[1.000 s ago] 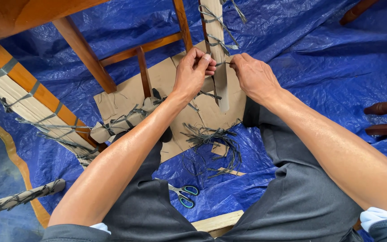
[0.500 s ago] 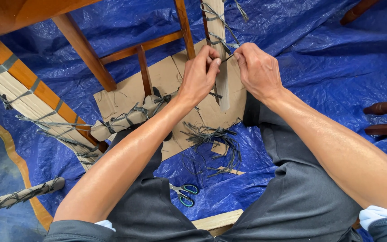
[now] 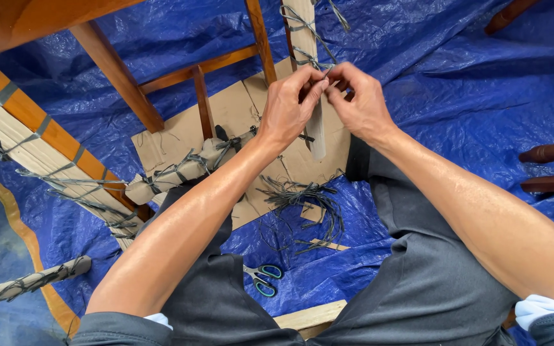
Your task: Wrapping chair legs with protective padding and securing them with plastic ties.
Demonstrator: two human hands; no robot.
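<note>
Head view, near to far: grey trousers fill the lower frame over a blue tarp [image 3: 456, 70] spread on the floor. Small scissors [image 3: 261, 279] with teal handles lie at lower centre, and a loose bundle of grey cord [image 3: 302, 202] sits just above them beside flattened cardboard [image 3: 232, 112]. At upper centre the left hand [image 3: 286, 109] and right hand [image 3: 360, 102] pinch cord closed against a pale wooden slat [image 3: 309, 64]. Brown chair legs [image 3: 120, 80] cross the upper left.
</note>
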